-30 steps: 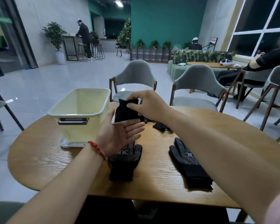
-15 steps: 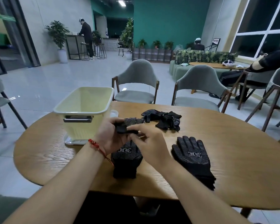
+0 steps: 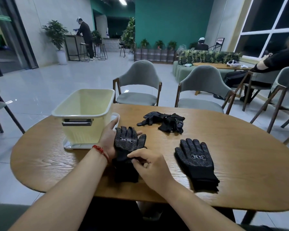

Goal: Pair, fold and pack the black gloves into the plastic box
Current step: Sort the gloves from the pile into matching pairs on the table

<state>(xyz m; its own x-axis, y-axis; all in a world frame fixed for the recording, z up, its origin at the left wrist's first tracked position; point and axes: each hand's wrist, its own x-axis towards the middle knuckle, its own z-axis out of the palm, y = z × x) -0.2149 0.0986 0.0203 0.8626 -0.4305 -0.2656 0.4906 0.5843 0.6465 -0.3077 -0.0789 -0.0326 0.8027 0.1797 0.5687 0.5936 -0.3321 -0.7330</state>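
Our left hand (image 3: 108,139), fingers straight, backs a black dotted glove (image 3: 128,140) just beside the cream plastic box (image 3: 80,133). Our right hand (image 3: 151,165) pinches the glove's cuff over the wooden table (image 3: 240,164).

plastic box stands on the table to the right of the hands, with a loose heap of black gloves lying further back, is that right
No. The head view shows the plastic box left of the hands, beside the left hand; the right hand pinches a black glove. The loose heap of black gloves does lie further back.
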